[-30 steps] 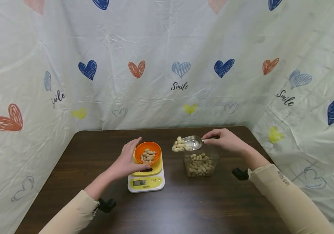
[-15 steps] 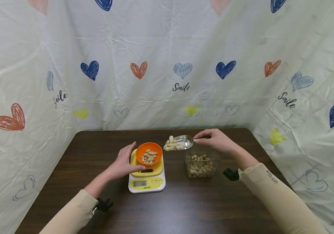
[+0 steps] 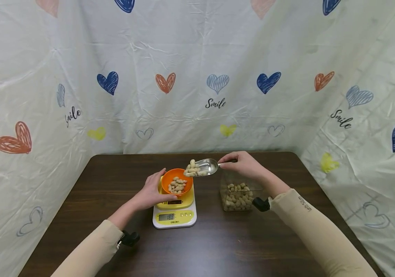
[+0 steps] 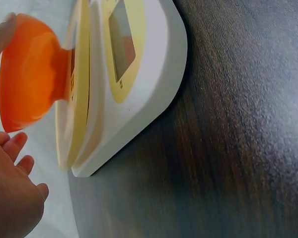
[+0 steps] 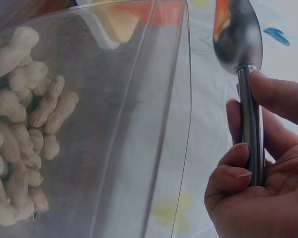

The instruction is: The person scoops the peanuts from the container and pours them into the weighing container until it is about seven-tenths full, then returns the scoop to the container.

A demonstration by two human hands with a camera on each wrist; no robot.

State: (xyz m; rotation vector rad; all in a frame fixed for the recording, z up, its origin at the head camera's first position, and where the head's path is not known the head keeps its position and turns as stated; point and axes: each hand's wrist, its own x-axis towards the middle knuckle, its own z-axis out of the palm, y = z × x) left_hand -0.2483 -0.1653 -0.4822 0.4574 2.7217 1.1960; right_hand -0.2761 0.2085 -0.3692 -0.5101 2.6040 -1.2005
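An orange bowl (image 3: 168, 175) with several peanuts in it stands on a yellow and white kitchen scale (image 3: 175, 219); the display reads 18.8. My left hand (image 3: 151, 192) holds the bowl from its left side, thumb at the near rim and fingers at the far rim. In the left wrist view the bowl (image 4: 30, 74) shows between thumb and fingers. My right hand (image 3: 240, 163) grips the handle of a metal scoop (image 3: 209, 166), also seen in the right wrist view. Peanuts (image 3: 192, 169) fill the scoop's front end, which overlaps the bowl's right rim.
A clear plastic container (image 3: 223, 192) holding many peanuts (image 5: 20, 148) stands right of the scale, below my right forearm. The dark wooden table (image 3: 211, 250) meets a white sheet (image 3: 190, 134) printed with hearts at its back and sides.
My right hand has carried the loaded scoop left, from above the clear container to the bowl's rim. My left hand has drawn back slightly, then come in against the bowl.
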